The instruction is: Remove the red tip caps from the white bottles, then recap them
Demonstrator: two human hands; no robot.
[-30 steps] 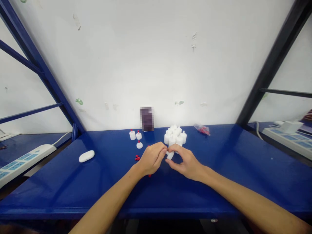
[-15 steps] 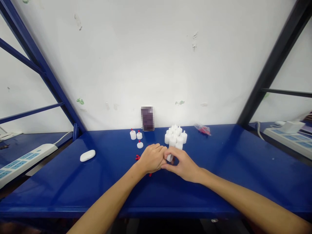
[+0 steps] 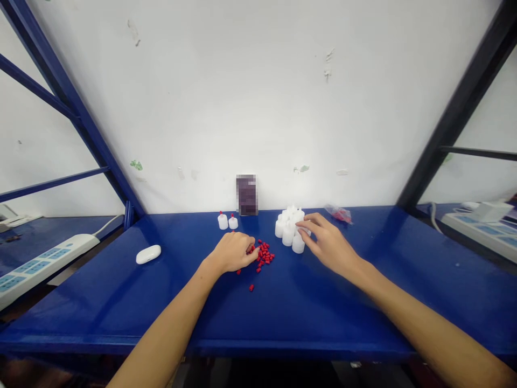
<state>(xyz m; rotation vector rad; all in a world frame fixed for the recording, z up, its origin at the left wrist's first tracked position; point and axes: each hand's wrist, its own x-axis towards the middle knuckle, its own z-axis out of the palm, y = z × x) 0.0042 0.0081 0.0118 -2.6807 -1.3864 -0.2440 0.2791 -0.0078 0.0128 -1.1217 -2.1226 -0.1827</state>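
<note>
Bench front: the blue bench [image 3: 323, 312] shows bare surface nearest the person, with one stray red cap [image 3: 251, 288] lying ahead of the main pile.
Left hand: curled low at the side of the red caps [image 3: 266, 256], thumb and forefinger close to them; the left hand [image 3: 236, 251] hides some, and I cannot tell whether it grasps one.
Cap handling: picking from the loose outer pieces, with light fingertips, should scatter fewer than pressing into the middle.
White case: a smooth oval case [image 3: 148, 254] lies off to the left, out of both hands' way.
Power strips: one [image 3: 44, 264] at far left, another [image 3: 484, 231] at far right.
Right hand: half open, fingertips at the white bottles [image 3: 288, 235]; whether the right hand [image 3: 329, 245] grips one or merely touches it, I cannot tell.
Bottle handling: they stand packed together, so a narrow side pinch and a straight lift would be least likely to topple neighbours.
Capped bottles: two red-tipped ones [image 3: 222, 221] stand upright behind the left hand, apart from the cluster.
Plastic bag: a clear bag [image 3: 341, 215] with red contents lies beyond the right hand.
Back: a dark, blurred-out panel [image 3: 247, 195] stands near the white wall [image 3: 242, 97].
</note>
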